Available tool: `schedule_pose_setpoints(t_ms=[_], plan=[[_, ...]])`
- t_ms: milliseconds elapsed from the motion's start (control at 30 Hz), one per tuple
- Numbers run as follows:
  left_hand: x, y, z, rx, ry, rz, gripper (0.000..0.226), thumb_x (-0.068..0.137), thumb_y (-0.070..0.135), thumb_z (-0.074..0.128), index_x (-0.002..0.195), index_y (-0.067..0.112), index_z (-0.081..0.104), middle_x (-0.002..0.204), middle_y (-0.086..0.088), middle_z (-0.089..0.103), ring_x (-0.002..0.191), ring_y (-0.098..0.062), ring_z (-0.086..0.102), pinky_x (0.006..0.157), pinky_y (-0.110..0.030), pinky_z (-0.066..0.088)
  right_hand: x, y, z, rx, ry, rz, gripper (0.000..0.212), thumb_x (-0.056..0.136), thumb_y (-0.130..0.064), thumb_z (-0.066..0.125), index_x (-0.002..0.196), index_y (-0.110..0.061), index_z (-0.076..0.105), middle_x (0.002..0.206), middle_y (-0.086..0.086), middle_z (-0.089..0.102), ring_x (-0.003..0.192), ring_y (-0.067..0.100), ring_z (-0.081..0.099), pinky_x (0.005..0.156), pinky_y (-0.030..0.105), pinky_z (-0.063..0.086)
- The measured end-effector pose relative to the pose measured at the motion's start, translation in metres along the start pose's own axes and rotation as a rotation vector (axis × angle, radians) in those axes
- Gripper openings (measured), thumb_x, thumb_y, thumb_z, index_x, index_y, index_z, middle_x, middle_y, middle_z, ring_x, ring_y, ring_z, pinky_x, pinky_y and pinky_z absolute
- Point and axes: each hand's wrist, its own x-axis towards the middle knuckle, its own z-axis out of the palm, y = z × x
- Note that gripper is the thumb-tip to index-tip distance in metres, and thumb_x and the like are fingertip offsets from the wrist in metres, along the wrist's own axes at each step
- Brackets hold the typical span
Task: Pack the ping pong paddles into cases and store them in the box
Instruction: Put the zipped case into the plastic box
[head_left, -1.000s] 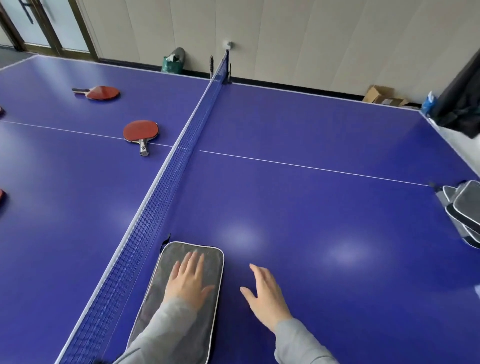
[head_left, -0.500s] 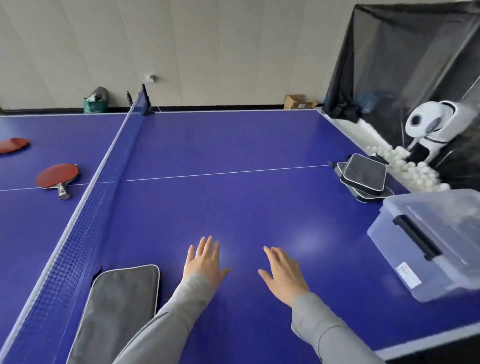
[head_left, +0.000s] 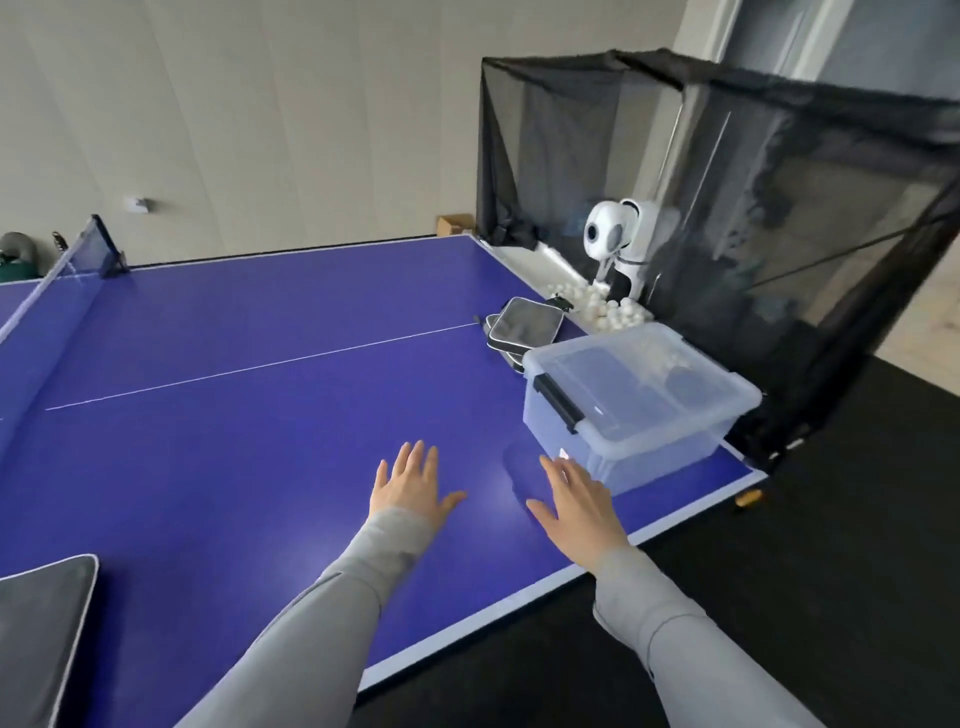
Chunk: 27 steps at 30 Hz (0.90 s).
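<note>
Empty right grip (head_left: 579, 506) just beside box (head_left: 636, 402).

Both flat hands, left hand (head_left: 410, 486) and right hand (head_left: 582, 501), near lidded box (head_left: 636, 397).

A blue table (head_left: 218, 395) with white lines fills most of the view, its net (head_left: 78, 262) at the far left. Behind it runs a pale panelled wall (head_left: 260, 114) with a dark skirting. At the table's far right end stands a black mesh catch net (head_left: 727, 182) holding a white ball machine (head_left: 618, 239) and loose white balls (head_left: 608, 312). The floor (head_left: 779, 571) to the right is dark. Soft light glares off the tabletop.
</note>
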Motion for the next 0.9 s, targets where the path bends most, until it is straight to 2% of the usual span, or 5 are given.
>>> schedule_pose_setpoints(t_ms=[133, 433, 733, 900], plan=[[0.014, 0.076, -0.006, -0.029, 0.023, 0.093, 0.076, 0.094, 0.06, 0.031, 0.152, 0.018, 0.006, 0.161, 0.002, 0.001, 0.148, -0.015, -0.003, 0.12, -0.04, 0.002, -0.02, 0.078, -0.03, -0.029, 0.067, 0.104, 0.059, 0.098, -0.043, 0.041, 0.147, -0.016, 0.022, 0.149, 0.005, 0.034, 0.137, 0.022, 0.031, 0.106, 0.038, 0.034], [0.099, 0.182, -0.006, -0.088, 0.057, 0.154, 0.076, 0.093, 0.062, 0.029, 0.152, 0.017, 0.011, 0.161, 0.002, 0.006, 0.148, -0.016, 0.0, 0.12, -0.041, 0.005, 0.012, 0.204, -0.068, -0.006, 0.09, 0.236, 0.063, 0.099, -0.042, 0.04, 0.151, -0.014, 0.016, 0.154, 0.007, 0.027, 0.143, 0.022, 0.023, 0.11, 0.037, 0.029], [0.219, 0.229, 0.002, -0.157, 0.096, 0.038, 0.077, 0.093, 0.061, 0.03, 0.151, 0.015, 0.011, 0.16, -0.001, 0.009, 0.148, -0.016, 0.003, 0.119, -0.04, 0.008, 0.116, 0.294, -0.094, -0.002, 0.078, 0.24, 0.06, 0.099, -0.04, 0.042, 0.149, -0.013, 0.021, 0.152, 0.007, 0.031, 0.141, 0.022, 0.026, 0.109, 0.037, 0.032], [0.25, 0.229, 0.02, -0.276, 0.129, -0.131, 0.081, 0.092, 0.062, 0.034, 0.151, 0.016, 0.007, 0.161, -0.003, 0.003, 0.148, -0.019, 0.0, 0.119, -0.039, 0.008, 0.166, 0.336, -0.1, 0.082, 0.044, 0.281, 0.062, 0.099, -0.041, 0.041, 0.15, -0.014, 0.02, 0.155, 0.007, 0.026, 0.144, 0.022, 0.021, 0.113, 0.04, 0.027]])
